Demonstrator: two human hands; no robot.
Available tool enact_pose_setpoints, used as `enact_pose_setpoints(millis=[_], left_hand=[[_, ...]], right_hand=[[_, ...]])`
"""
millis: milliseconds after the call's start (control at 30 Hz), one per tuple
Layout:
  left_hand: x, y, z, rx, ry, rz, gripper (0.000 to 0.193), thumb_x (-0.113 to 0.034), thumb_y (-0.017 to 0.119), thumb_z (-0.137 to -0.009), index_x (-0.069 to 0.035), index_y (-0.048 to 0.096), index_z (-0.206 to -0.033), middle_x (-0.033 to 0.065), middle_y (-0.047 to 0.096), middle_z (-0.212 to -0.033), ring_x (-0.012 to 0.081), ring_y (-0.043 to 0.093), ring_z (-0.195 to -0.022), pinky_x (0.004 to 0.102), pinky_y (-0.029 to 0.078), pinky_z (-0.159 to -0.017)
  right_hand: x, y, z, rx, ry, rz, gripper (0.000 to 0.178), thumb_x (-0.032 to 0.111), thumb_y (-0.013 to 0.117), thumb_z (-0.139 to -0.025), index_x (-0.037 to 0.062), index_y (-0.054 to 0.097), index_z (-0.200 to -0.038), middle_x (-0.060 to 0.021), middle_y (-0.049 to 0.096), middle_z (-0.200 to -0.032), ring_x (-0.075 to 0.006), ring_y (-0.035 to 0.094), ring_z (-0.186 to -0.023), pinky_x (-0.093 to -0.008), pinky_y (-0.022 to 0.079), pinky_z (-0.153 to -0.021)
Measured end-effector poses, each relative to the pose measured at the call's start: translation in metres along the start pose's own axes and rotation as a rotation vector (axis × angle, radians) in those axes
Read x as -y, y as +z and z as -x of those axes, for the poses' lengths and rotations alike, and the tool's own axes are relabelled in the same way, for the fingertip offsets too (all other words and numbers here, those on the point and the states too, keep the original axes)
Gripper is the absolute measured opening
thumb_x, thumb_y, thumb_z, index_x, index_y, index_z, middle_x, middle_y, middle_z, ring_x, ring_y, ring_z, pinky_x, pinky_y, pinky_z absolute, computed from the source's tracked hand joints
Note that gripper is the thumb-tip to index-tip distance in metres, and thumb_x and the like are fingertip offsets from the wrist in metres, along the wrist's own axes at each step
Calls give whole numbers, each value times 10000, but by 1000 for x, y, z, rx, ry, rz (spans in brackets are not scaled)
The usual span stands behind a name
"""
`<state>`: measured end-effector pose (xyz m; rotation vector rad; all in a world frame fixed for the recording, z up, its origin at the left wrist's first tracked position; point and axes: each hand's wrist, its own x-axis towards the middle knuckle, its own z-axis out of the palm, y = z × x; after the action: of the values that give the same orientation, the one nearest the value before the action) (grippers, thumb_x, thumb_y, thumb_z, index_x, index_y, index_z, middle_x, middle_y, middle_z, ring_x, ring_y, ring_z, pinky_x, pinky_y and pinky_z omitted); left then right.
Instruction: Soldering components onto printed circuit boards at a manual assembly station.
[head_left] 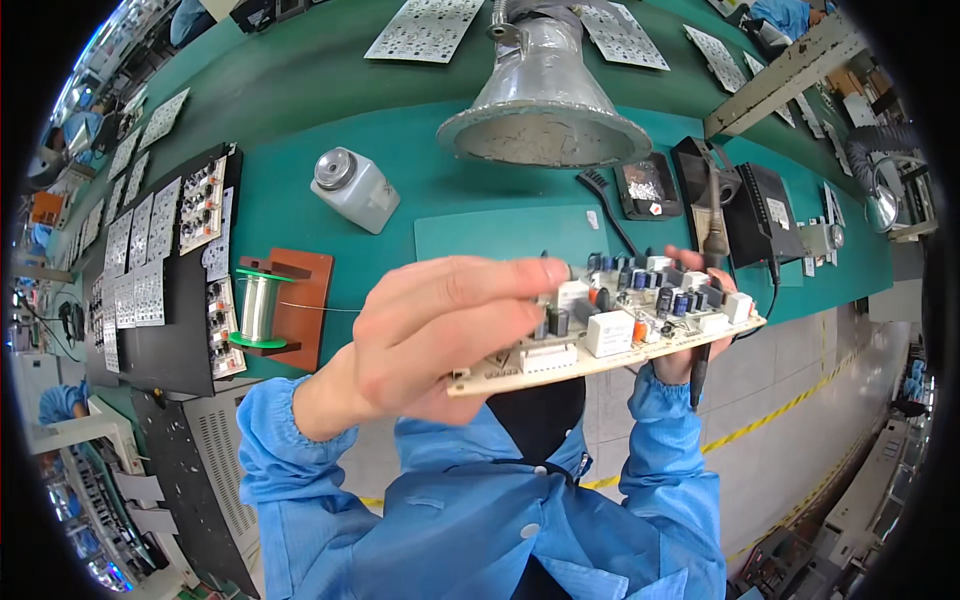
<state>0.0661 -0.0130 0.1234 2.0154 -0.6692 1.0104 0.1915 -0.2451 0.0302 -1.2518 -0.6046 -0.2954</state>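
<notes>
At frame centre, we grip one circuit board (610, 335): left hand (440, 335) clasps its left end, right hand (700, 300) its right, also grasping a soldering iron (714, 240).

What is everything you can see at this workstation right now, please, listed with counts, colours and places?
circuit board: one, pale with black, blue and white parts, held up at centre
soldering iron: one, black, behind the board's right end
fume hood: one, grey metal cone, top centre
solder spool: one, green-flanged, on a brown stand, left
dispenser bottle: one, grey-white, upper left of the green bench
brush: one, black, right of centre
soldering station: one, black box, right
board panels: several, white, stacked far left
left hand: gripping the board's left end
right hand: supporting the board's right end, the iron beside it
sleeves: two, blue, bottom
</notes>
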Motion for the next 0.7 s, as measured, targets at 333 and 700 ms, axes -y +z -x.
enact_pose_setpoints(millis=[333,700], left_hand=[[25,2,17,-106,-121,-73,485,11,772,-651,80,562,-1083,263,633,-1072,360,659,-952,362,549,-799],[12,-12,24,-131,-70,-158,449,-100,777,-676,79,561,-1027,230,644,-990,342,662,-870,379,549,-738]], right_hand=[[12,-25,6,-117,0,71,326,292,476,-965,89,459,-1221,-296,532,-1207,-386,587,-1063,-486,535,-861],[41,13,11,-140,109,401,574,293,665,-841,74,355,-1272,-258,497,-1254,-334,545,-1088,-458,499,-917]])
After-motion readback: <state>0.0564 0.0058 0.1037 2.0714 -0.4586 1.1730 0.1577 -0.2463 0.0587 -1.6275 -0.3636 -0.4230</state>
